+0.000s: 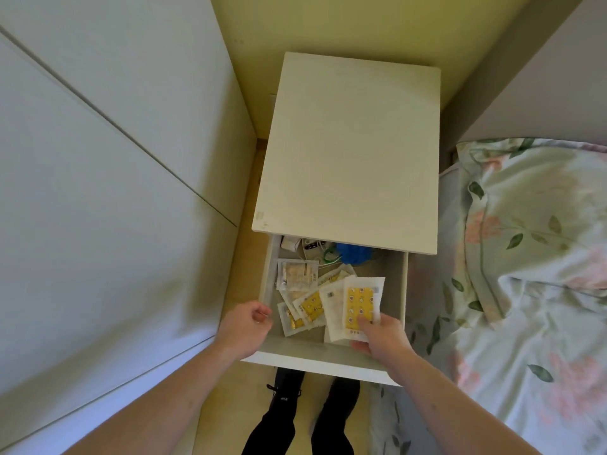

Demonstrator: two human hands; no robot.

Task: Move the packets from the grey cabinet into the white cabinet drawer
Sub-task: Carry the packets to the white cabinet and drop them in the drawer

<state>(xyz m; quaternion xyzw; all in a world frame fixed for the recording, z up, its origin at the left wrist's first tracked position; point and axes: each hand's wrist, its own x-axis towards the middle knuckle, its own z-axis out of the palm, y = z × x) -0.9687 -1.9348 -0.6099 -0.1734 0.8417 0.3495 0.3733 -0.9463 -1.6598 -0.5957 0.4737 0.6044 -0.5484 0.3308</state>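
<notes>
Right now your right hand [377,336] pinches a few packets [359,303] by their near ends, over the drawer's [392,290] front right corner. Your left hand [244,325] hovers loosely curled and empty at the front left edge. More packets [297,280] lie inside, left. Placing step: lower, then let go.

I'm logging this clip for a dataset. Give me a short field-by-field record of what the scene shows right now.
place: white cabinet between a grey cabinet and a bed
drawer: pulled open
drawer contents: loose packets, a blue item and cables at the back
right hand: holding packets over the drawer
left hand: empty, at the drawer's left edge
task state: packets partly in the drawer, last ones not yet released
</notes>
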